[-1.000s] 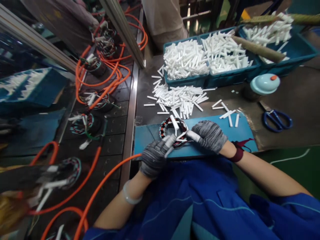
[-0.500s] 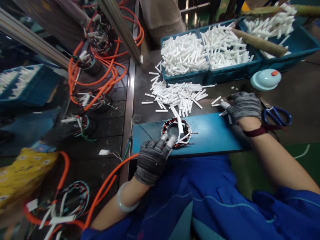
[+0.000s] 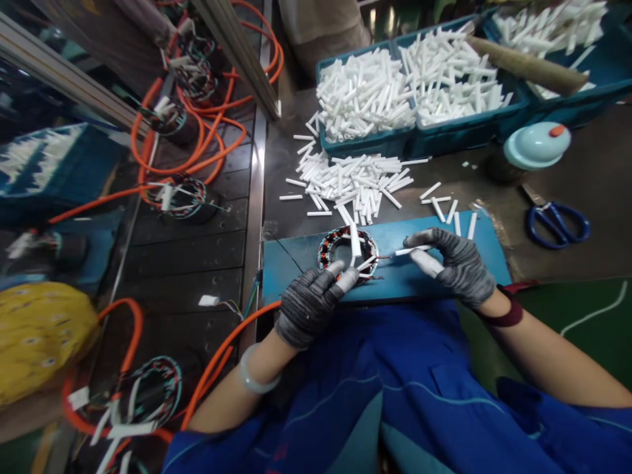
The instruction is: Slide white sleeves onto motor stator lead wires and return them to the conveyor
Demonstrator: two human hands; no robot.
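Note:
A ring-shaped wound coil (image 3: 324,253) with white sleeves and thin wire ends lies on the blue board (image 3: 286,253). My left hand (image 3: 313,299), in a grey striped glove, holds the near edge of the coil, with thumb and fingers at its lower rim. My right hand (image 3: 457,266), gloved alike, pinches a thin white tube (image 3: 409,250) between thumb and fingertips, to the right of the coil. The tube points left, near the coil's wire ends. A few loose white tubes (image 3: 457,224) lie at the board's far right edge.
Blue bins (image 3: 380,143) full of white tubes stand at the back, with a tube pile (image 3: 355,178) before them. Blue-handled scissors (image 3: 553,224) and a light-blue lidded cup (image 3: 538,146) are at right. More coils (image 3: 185,197) and orange cables sit left; a person (image 3: 320,29) is behind.
My right hand has moved left and toward me from the loose tubes, and a white tube now shows in its fingers. My left hand stays at the coil. A yellow-clad shape at left has shifted.

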